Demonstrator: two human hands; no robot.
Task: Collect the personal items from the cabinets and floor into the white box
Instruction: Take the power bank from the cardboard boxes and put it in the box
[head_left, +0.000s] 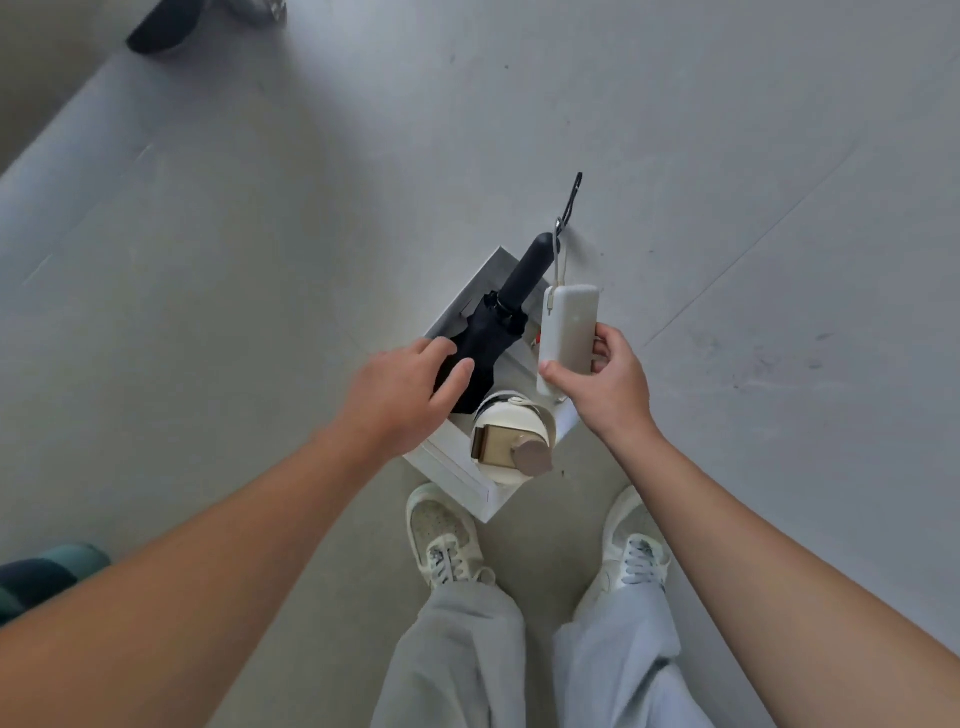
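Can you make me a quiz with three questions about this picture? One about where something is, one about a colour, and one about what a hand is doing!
1. Where is the black umbrella?
A) on a chair
B) in the white box
C) on a shelf

2. What colour is the power bank?
A) red
B) green
C) white

3. What is the right hand doing?
A) gripping the power bank
B) hanging empty
C) waving

Answers:
1 B: it lies in the box, with its handle sticking out past the rim.
2 C: its case is plain white.
3 A: the thumb and fingers curl round its lower end.
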